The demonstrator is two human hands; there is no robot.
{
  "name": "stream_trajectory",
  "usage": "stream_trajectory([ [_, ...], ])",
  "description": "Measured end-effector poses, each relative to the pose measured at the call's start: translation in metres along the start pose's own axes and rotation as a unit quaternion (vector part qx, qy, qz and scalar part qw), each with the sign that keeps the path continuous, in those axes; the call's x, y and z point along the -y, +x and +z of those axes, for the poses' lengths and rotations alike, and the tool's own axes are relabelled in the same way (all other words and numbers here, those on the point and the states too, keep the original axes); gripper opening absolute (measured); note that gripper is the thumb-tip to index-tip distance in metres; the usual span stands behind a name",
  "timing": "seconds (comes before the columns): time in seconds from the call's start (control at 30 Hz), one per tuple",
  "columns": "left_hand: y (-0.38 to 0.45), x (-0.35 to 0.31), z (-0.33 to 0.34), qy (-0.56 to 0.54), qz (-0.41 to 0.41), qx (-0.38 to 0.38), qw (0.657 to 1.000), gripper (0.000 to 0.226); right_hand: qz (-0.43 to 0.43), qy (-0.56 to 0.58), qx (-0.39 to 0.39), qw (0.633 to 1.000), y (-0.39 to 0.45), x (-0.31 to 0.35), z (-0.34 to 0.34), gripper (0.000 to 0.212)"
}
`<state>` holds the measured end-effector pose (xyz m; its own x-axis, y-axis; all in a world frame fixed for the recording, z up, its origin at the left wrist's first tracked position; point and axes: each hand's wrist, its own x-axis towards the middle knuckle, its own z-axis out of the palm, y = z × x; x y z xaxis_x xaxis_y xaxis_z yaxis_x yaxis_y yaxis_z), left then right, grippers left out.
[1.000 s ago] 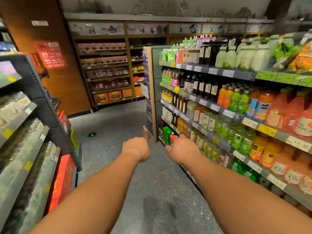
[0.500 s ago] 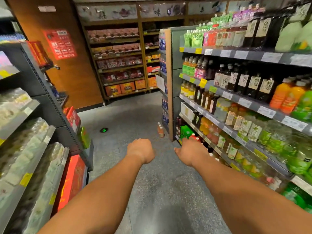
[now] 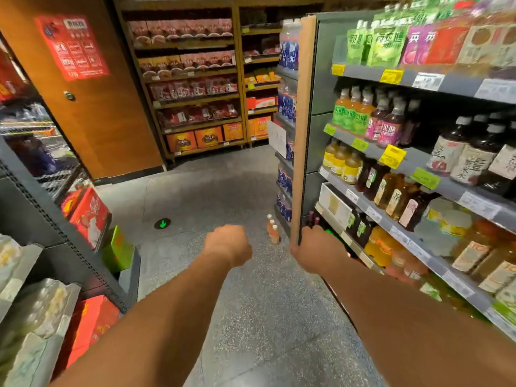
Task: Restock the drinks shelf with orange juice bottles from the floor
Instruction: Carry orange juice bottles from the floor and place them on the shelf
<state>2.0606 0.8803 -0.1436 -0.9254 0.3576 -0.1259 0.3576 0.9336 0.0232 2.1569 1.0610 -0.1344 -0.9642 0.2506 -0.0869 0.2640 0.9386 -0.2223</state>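
Note:
Three orange juice bottles [image 3: 272, 230] with white caps stand in a row on the grey floor, close to the end panel of the drinks shelf [image 3: 418, 188]. The shelf runs along the right, packed with bottles on several tiers. My left hand [image 3: 227, 245] is stretched forward, fingers curled into a loose fist, holding nothing, a little left of and nearer than the bottles. My right hand [image 3: 315, 251] is also forward with curled fingers, empty, just right of the bottles, in front of the shelf's lower tier.
A dark shelving unit [image 3: 50, 219] with red boxes [image 3: 89, 213] and wrapped packs lines the left of the aisle. Wooden shelves of packaged goods [image 3: 195, 88] stand at the far end. A green arrow marker [image 3: 162, 223] sits on the floor.
The view has advanced down the aisle; the floor bottles and the shelf end look larger and nearer. Both arms stay stretched forward with curled fingers.

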Motion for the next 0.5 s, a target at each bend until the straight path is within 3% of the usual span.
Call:
stream_trajectory([
  [0.17, 0.160, 0.048, -0.014, 0.011, 0.032, 0.027, 0.999, 0.009, 0.083, 0.041, 0.010, 0.996, 0.156, 0.026, 0.013, 0.058],
  [0.37, 0.347, 0.068, -0.022, 0.025, 0.081, 0.039, 0.996, 0.020, 0.118, 0.025, 0.032, 0.992, 0.333, 0.039, 0.021, 0.053],
  [0.5, 0.469, 0.073, 0.000, 0.046, 0.109, 0.065, 0.991, 0.015, 0.134, 0.037, 0.052, 0.989, 0.454, 0.029, 0.051, 0.052],
])
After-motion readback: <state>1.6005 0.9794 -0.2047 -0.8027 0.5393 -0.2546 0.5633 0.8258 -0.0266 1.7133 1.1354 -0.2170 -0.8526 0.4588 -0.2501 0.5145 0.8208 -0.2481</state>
